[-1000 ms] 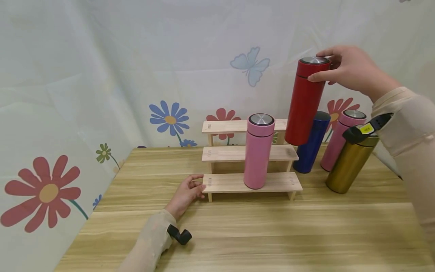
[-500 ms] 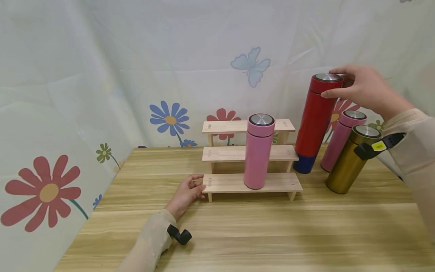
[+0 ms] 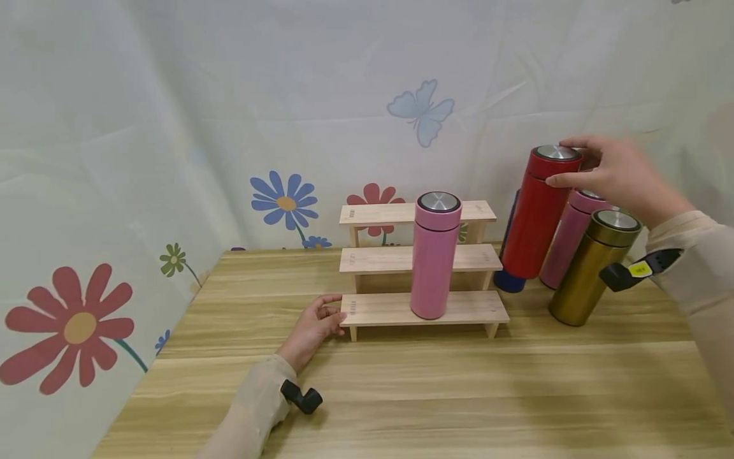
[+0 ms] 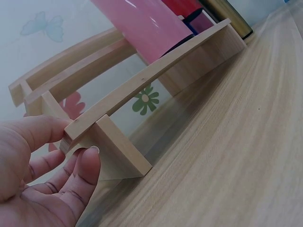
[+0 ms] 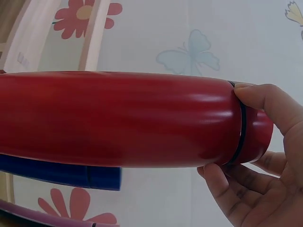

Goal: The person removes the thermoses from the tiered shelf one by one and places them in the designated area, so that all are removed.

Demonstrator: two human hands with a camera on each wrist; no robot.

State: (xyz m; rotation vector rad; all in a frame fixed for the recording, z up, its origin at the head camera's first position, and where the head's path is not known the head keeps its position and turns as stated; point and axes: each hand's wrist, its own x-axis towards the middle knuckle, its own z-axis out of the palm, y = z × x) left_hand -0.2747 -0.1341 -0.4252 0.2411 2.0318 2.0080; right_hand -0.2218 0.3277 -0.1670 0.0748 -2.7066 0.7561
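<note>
At the right in the head view, my right hand [image 3: 622,175] grips a red thermos bottle [image 3: 539,220] near its steel-topped lid. The bottle tilts slightly and hangs off the table, in front of a blue bottle [image 3: 509,282] that it mostly hides. The right wrist view shows thumb and fingers round the neck of the red bottle [image 5: 142,120]. My left hand [image 3: 312,328] holds the left end of the lowest step of a three-tier wooden shelf [image 3: 373,309]; in the left wrist view its thumb and curled fingers meet that plank end [image 4: 78,127]. A pink bottle [image 3: 434,268] stands upright on that step.
Right of the red bottle stand a second pink bottle [image 3: 564,242], partly hidden, and a gold bottle [image 3: 590,274] on the wooden table [image 3: 401,395]. A white flowered curtain [image 3: 201,127] hangs behind the table.
My right hand has carried the red bottle right and down, away from the shelf and across the front of the blue one. The left hand stays at the shelf end.
</note>
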